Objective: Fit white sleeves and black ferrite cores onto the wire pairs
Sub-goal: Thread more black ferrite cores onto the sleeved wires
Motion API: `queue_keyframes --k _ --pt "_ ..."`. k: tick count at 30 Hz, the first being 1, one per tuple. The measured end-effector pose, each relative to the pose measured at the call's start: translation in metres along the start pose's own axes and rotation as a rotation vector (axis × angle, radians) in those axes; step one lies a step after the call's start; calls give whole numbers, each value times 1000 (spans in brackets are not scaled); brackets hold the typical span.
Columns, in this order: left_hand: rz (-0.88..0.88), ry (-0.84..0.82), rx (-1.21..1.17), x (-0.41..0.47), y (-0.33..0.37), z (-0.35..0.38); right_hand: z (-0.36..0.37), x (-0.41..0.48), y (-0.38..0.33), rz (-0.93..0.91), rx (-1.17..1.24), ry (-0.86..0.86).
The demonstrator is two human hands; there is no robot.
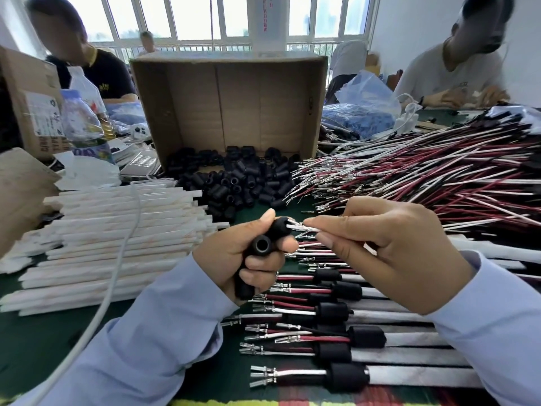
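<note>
Several black ferrite cores (261,245) sit clenched in a worker's left hand (231,259) at a crowded assembly table (44,347). The thumb steadies the topmost core (279,227) while the right hand (389,247) pinches the metal-tipped ends of a wire pair (303,228) at its mouth. The tips appear to be just at the bore, not yet through. Done well, the step likely calls for holding both terminals side by side and level with the hole so neither snags the rim, then sliding the core along. Finished pairs (336,312), each with a core against a white sleeve, lie in rows below the hands. Loose cores (234,183) are heaped before a cardboard box (228,104), with spare sleeves (117,230) stacked to the left and unfitted wires (424,171) to the right.
</note>
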State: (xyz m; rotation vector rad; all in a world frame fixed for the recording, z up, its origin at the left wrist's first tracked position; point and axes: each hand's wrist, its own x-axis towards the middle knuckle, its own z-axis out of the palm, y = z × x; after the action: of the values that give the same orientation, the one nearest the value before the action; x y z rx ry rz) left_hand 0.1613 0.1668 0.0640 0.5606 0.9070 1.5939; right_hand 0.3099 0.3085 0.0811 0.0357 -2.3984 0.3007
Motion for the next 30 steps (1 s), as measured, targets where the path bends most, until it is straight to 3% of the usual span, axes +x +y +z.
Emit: queue_keyframes --k 7,11,20,30 --pt "154 78 226 -4 -3 0 0 -2 -3 38 -117 -28" --pt "232 110 336 -4 -5 -1 2 -1 -1 22 -46 -39" --pt "277 51 409 -7 -5 -1 10 1 9 169 490 -97" --pt "257 5 374 -7 -6 -2 17 2 -1 60 288 -94"
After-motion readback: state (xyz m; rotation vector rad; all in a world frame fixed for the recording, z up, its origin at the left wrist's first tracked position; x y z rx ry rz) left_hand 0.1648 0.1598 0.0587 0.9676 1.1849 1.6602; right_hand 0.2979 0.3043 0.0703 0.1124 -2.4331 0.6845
